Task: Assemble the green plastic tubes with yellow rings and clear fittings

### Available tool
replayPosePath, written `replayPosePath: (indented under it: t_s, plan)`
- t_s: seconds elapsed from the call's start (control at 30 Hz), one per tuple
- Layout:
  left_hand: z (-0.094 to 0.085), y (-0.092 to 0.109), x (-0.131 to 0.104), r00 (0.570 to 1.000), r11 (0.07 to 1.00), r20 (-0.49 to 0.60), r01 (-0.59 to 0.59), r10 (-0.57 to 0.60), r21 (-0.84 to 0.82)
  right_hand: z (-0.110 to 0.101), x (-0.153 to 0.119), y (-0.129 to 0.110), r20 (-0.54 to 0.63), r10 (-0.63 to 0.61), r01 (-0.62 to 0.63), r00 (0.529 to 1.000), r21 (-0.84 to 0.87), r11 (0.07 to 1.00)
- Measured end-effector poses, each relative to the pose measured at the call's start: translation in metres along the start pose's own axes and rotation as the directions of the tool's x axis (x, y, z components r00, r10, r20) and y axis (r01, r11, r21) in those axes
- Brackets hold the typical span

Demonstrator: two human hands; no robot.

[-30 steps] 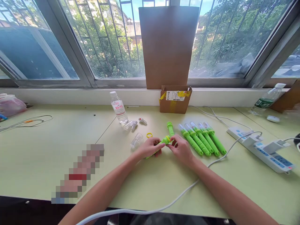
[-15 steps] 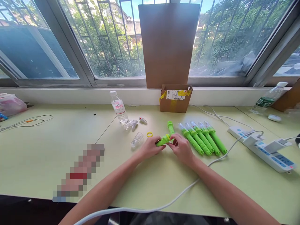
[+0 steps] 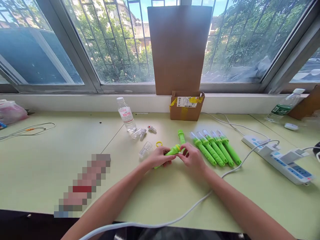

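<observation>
From far I see the left hand [image 3: 161,157] wrapped around a bright-green tapered plastic tube [image 3: 172,151] over the pale-green flat table [image 3: 75,133], the right hand [image 3: 193,157] pinching the thin yellow plastic ring [image 3: 178,147] at its end; I judge the tube light, stiff, slippery, best held mid-body.

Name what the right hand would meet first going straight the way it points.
Most likely the green handle in the left hand: its yellow-ringed end sits right before the right hand, contact unclear.
</observation>
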State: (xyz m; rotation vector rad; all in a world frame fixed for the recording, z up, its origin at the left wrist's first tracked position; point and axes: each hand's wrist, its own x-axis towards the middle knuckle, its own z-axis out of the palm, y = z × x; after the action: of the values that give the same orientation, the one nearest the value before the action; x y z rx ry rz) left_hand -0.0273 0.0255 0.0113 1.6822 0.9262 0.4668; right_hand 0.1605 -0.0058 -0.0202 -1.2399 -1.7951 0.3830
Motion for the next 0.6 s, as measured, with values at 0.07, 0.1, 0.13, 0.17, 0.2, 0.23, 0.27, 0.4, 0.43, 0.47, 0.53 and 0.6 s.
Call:
replayPosePath:
  t_s: [0.07, 0.1, 0.13, 0.17, 0.2, 0.23, 0.27, 0.4, 0.43, 0.47, 0.53, 0.6]
  plan:
    - [-0.001, 0.001, 0.0, 1.0, 1.0, 0.0, 0.003, -0.003, 0.004, 0.0, 0.0, 0.001, 0.007, -0.007, 0.007, 1.0, 0.006, 1.0]
    - [-0.001, 0.001, 0.0, 1.0, 1.0, -0.001, 0.005, -0.005, 0.007, 0.0, 0.0, 0.001, 0.011, -0.011, 0.011, 1.0, 0.008, 1.0]
    - [-0.001, 0.002, 0.0, 1.0, 1.0, -0.001, 0.008, -0.008, 0.008, 0.0, 0.0, 0.001, 0.014, -0.014, 0.014, 1.0, 0.011, 1.0]
    - [-0.001, 0.002, 0.0, 1.0, 1.0, 0.001, 0.011, -0.011, 0.006, 0.0, 0.0, 0.002, 0.017, -0.018, 0.017, 1.0, 0.015, 1.0]
    - [-0.001, 0.002, 0.0, 1.0, 1.0, 0.007, 0.016, -0.016, 0.001, 0.0, 0.001, 0.002, 0.021, -0.022, 0.021, 1.0, 0.019, 1.0]
    - [-0.002, 0.003, 0.0, 1.0, 1.0, 0.012, 0.019, -0.019, -0.007, 0.0, 0.001, 0.003, 0.024, -0.026, 0.025, 0.999, 0.023, 0.999]
    - [-0.002, 0.003, 0.0, 1.0, 1.0, 0.016, 0.023, -0.022, -0.015, 0.0, 0.001, 0.003, 0.027, -0.029, 0.028, 0.999, 0.028, 0.999]
    - [-0.002, 0.001, 0.0, 0.999, 1.0, 0.029, 0.016, -0.016, 0.007, 0.0, 0.0, 0.004, 0.032, -0.035, 0.034, 0.999, 0.031, 0.999]
    - [-0.002, 0.0, 0.0, 1.0, 0.999, 0.026, 0.0, -0.001, 0.032, 0.0, -0.001, 0.004, 0.031, -0.036, 0.035, 0.999, 0.02, 0.999]
    - [-0.001, -0.002, 0.0, 1.0, 0.997, 0.017, -0.02, 0.019, 0.069, 0.001, -0.001, 0.003, 0.03, -0.037, 0.036, 0.999, 0.006, 0.999]
    - [0.0, -0.006, 0.001, 0.998, 0.985, -0.023, -0.06, 0.064, 0.164, 0.001, -0.002, 0.003, 0.023, -0.039, 0.039, 0.999, -0.019, 0.999]
    - [0.001, -0.009, 0.002, 0.992, 0.96, -0.079, -0.074, 0.099, 0.269, 0.001, -0.003, 0.003, 0.006, -0.044, 0.044, 0.999, -0.033, 0.998]
